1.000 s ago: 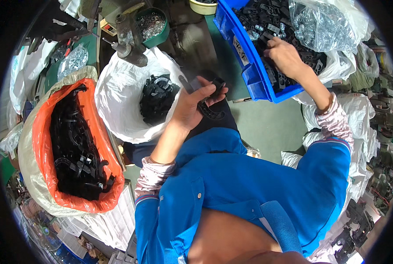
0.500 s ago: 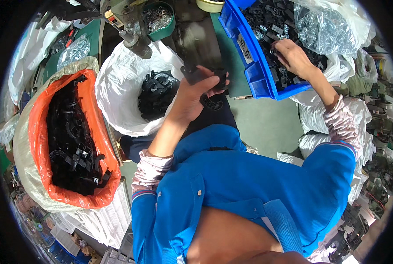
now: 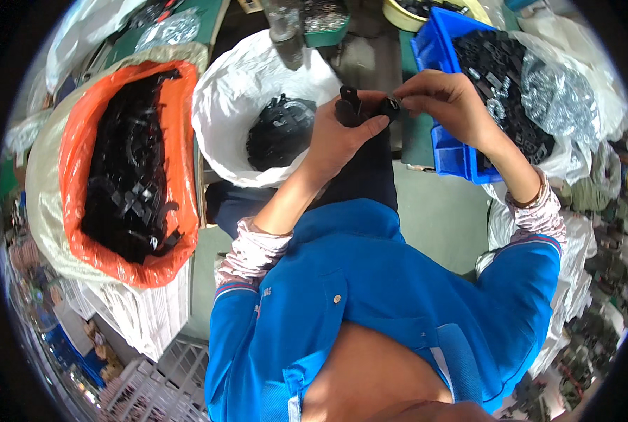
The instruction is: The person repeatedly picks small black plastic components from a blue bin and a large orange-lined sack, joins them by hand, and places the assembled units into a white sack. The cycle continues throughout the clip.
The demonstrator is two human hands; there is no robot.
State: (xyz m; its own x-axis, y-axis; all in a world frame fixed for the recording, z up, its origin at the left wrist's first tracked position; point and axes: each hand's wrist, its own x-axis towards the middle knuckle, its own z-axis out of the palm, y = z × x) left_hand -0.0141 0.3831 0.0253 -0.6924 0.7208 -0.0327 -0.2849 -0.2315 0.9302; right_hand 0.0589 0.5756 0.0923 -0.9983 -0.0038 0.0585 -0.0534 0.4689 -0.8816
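The left hand (image 3: 335,137) grips a black part (image 3: 349,111), located between the white sack (image 3: 219,98) and the blue bin (image 3: 449,144). The right hand (image 3: 449,105) has bent fingers at the part's right end; whether they pinch anything cannot be told. Step in hand, as judged: two-handed work on that end. The next move calls for a firm left grip and exact fingertip alignment.

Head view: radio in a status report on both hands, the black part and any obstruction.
Left hand gripping black part. Right hand at the part's right end, its grip unclear. No obstruction visible there; blue bin to the right.
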